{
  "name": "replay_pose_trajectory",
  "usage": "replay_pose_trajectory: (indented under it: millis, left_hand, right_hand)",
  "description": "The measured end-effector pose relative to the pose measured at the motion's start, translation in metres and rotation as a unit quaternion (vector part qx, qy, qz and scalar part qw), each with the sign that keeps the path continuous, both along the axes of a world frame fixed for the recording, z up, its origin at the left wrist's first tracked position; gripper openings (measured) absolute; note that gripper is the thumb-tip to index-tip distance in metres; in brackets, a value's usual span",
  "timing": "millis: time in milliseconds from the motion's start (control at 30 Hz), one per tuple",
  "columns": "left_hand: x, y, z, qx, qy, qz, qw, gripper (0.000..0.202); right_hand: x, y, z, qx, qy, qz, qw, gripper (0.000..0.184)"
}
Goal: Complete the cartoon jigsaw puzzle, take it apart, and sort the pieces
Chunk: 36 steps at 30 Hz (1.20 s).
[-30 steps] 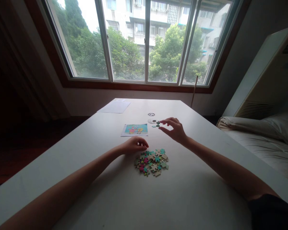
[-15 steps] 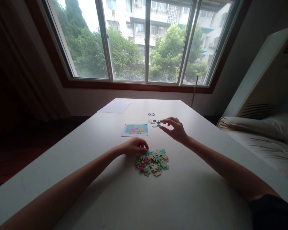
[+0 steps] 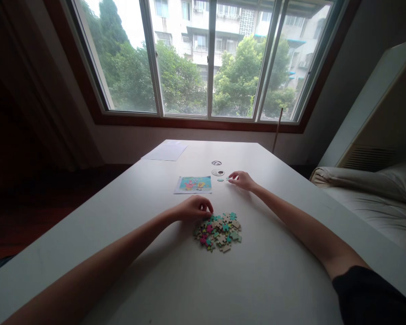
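At the puzzle pile's [image 3: 219, 232] one o'clock, a half-hidden piece [image 3: 228, 178] is pinched by the right hand [image 3: 242, 180]; the left hand's [image 3: 193, 208] grip cannot be told.

Tabletop [image 3: 274, 271] smooth, faintly glossy; puzzle pieces [image 3: 221, 239] matt; picture sheet [image 3: 194, 185] paper; window trim [image 3: 196, 123] wood-like.

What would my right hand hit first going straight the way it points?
Your right hand would probably meet the loose puzzle piece lying to its left, though depth is hard to judge here.
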<state>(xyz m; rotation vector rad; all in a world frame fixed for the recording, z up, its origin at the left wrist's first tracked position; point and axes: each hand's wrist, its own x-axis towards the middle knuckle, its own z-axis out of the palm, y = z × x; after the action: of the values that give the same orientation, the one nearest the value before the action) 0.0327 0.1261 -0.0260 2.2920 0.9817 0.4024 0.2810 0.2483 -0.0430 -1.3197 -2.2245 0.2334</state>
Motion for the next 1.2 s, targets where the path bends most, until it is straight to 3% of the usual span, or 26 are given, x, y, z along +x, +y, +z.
replay_pose_trajectory:
  millis: [533, 1200]
  left_hand:
    - [0.006, -0.002, 0.006, 0.001, 0.016, 0.021, 1.0, 0.021]
    - [0.003, 0.003, 0.0, 0.031, 0.025, 0.034, 0.999, 0.02]
  right_hand:
    - [-0.01, 0.005, -0.008, -0.024, -0.01, -0.057, 0.998, 0.026]
    - [-0.008, 0.002, -0.01, 0.008, 0.018, -0.046, 0.999, 0.024]
